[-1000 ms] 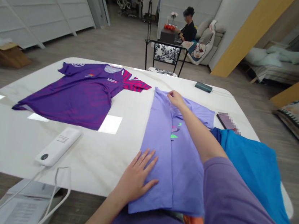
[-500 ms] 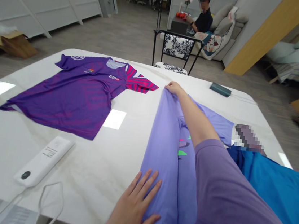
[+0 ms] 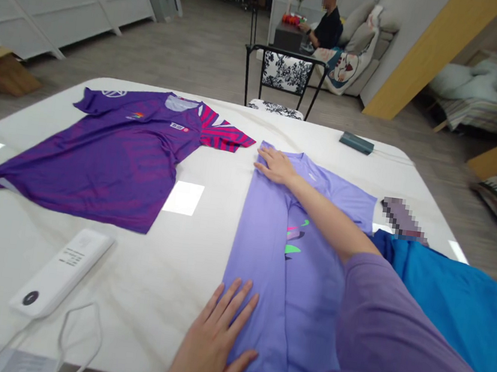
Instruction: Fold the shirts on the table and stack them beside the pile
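Note:
A light purple T-shirt [image 3: 307, 296] lies on the white table, its left side folded inward in a long strip over the printed front. My left hand [image 3: 218, 339] rests flat on the near end of that strip, fingers spread. Toward the far end, my right hand [image 3: 276, 164] lies on the folded layer near the collar, its fingers extended and slightly apart. My right forearm and sleeve cover part of the shirt's right side. To the left, a dark purple T-shirt [image 3: 110, 163] with a pink striped sleeve is spread out, touched by neither hand.
On the white table [image 3: 175, 298] are a white device with a cable [image 3: 63, 272], a dark green case [image 3: 356, 142], a blurred-out phone-like object [image 3: 403, 218] and a blue garment [image 3: 447, 295]. Beyond stands a patterned chair [image 3: 286, 73]; a person [image 3: 329, 27] sits farther back.
My right hand has let go of its pinch at the shirt's far edge and now lies flat on the fold. My left hand stays on the near end. The view has shifted slightly.

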`<state>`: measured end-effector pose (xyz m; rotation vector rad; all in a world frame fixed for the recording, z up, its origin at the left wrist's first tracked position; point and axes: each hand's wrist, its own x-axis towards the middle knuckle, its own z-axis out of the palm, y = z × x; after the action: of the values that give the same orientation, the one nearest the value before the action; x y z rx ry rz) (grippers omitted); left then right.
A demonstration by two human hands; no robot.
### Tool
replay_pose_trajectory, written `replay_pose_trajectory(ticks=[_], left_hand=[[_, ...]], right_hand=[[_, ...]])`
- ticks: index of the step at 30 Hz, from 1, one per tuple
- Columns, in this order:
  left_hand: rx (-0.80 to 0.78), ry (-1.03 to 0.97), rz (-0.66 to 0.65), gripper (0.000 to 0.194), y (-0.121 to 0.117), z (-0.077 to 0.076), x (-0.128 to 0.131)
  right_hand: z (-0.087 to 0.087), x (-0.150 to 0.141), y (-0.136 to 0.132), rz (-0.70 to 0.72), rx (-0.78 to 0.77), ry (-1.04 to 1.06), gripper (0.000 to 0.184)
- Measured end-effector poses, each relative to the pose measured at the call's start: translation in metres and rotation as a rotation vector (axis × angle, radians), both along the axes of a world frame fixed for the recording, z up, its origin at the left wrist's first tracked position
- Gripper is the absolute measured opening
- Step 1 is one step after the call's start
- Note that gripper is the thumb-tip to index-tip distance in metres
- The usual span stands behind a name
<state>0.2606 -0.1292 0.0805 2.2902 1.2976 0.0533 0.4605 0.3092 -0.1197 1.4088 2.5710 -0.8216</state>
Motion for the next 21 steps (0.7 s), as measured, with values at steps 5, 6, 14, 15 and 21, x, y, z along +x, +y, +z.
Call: replay_pose_trajectory(ticks=[5,6,14,15,21], left_hand=[[-0.024,0.012,0.014,0.093,0.002,-0.005,-0.014],[-0.032,0.019,0.012,0.093,0.004,-0.006,-0.017],[-0.05,-0.058,0.054,0.072,0.007,0.018,0.005],[-0.073,-0.109,0.059,0.066,0.004,0.026,0.022],[-0.169,-0.391,-0.226,0.061,-0.021,0.052,0.139]], right_hand=[[-0.012,-0.001,0.004,-0.012,-0.087,-0.042,0.084],[-0.01,-0.001,0.008,-0.015,-0.087,-0.024,0.083],[0.062,0.138,0.012,-0.382,0.118,-0.235,0.065],[0.073,0.169,0.004,-0.439,0.11,-0.333,0.062],[0.117,0.289,-0.058,-0.603,-0.051,-0.689,0.066]])
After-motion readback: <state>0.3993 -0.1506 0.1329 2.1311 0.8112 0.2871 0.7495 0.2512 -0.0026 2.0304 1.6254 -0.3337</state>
